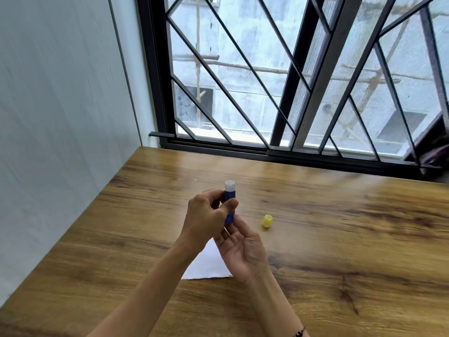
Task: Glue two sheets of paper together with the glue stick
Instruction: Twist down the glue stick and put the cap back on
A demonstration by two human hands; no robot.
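The glue stick (229,203) is a small round tube with a deep blue body and a white open top, its cap off, standing nearly upright above the table. The left hand (206,221) is curled around the tube's middle, thumb pressed across its front, fingers wrapped behind. Just below it, the right hand (239,251) lies palm up and half open, its fingertips (234,221) meeting the tube's lower end; whether they pinch the base cannot be told. To the right of both hands, a little apart from them, the yellow cap (267,221) lies on its side, a stubby translucent plastic cylinder. Beneath the wrists, a white sheet of paper (206,266) lies flat, thin and matte, mostly hidden by the forearms; whether it is one sheet or two cannot be told. All rests on a wooden table (340,239) with smooth brown grain and dark knotty streaks.
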